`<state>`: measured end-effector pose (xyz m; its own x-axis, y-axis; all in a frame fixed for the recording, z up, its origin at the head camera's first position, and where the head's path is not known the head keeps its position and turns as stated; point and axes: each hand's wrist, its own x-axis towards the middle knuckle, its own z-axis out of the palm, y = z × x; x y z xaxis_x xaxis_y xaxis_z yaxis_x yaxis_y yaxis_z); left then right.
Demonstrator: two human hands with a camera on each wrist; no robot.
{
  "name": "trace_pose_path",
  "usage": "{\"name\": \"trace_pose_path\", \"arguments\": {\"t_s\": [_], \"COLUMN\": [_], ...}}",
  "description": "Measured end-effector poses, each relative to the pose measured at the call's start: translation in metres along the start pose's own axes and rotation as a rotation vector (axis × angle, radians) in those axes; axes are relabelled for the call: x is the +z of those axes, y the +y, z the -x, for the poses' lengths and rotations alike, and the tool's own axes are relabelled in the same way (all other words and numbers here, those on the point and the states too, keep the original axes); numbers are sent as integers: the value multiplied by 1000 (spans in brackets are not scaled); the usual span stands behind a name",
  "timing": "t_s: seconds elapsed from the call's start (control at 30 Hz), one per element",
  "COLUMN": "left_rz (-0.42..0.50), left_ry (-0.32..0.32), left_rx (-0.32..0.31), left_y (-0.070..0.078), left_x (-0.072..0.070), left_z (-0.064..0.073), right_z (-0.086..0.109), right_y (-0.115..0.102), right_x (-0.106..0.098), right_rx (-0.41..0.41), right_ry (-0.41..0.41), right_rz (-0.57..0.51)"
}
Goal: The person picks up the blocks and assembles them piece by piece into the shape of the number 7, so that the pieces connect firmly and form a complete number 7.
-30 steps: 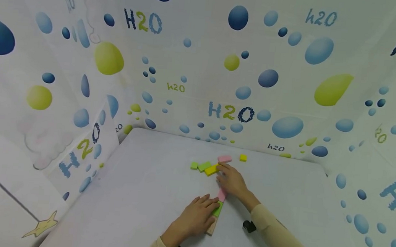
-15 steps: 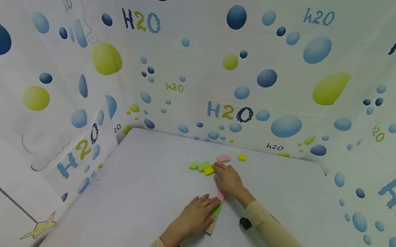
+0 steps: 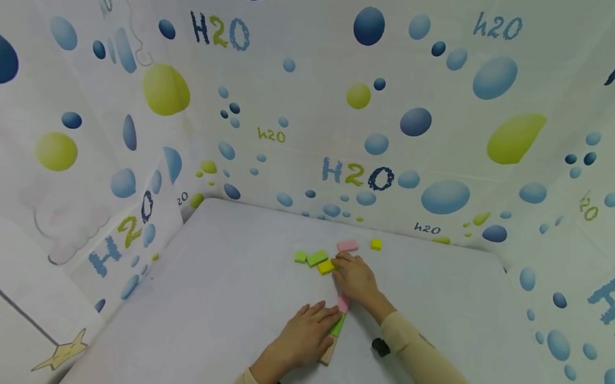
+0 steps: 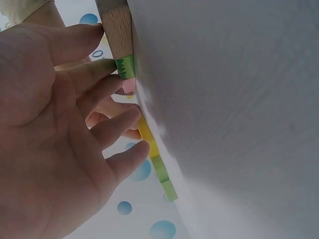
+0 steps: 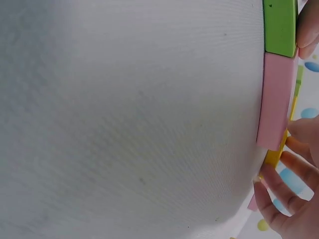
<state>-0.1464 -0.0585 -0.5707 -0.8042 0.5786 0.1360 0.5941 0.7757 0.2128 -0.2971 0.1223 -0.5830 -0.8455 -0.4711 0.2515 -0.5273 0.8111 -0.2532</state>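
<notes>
My left hand (image 3: 305,333) lies along the left side of a row of toy blocks, its fingers extended. In the left wrist view its thumb is at the plain wooden block (image 4: 118,35) and a fingertip at the green block (image 4: 126,66). A pink block (image 5: 276,99) continues the row end to end beyond the green one. My right hand (image 3: 357,279) is over the far end of the row, pinching a yellow block (image 3: 326,267) between thumb and fingers. Those fingers cover the yellow block's right end.
Left of the yellow block lie a green block (image 3: 316,258) and a small green block (image 3: 300,257). Behind my right hand are another pink block (image 3: 348,246) and a small yellow block (image 3: 376,244). A patterned curtain (image 3: 303,96) rises behind the white table (image 3: 215,281).
My right hand has shifted slightly left over the yellow block, covering more of it, then stayed nearly still. The left hand and the row have kept their places.
</notes>
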Motion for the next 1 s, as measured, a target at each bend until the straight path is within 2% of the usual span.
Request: {"name": "trace_pose_path", "arguments": {"t_s": [0.2,0.33,0.47,0.57,0.87,1.0], "left_rz": [-4,-1,-1,2,-1,0], "left_ry": [-10,-9,-8,-3,53,39], "left_rx": [-19,-22,-24,-20,24,11], "left_y": [0,0,0,0,-1,0], "left_x": [1,2,2,1,4,1], "left_z": [0,0,-1,0,0,0], "right_z": [1,2,2,2,1,0], "right_y": [-5,-7,-7,-7,-10,-10], "right_x": [-2,-3,-3,-4,-4,-5], "right_rx": [52,130,201,226,315,335], "right_ry": [4,-8,6,24,36,51], "right_rz": [-12,-26,-89,-130,-148,-137]}}
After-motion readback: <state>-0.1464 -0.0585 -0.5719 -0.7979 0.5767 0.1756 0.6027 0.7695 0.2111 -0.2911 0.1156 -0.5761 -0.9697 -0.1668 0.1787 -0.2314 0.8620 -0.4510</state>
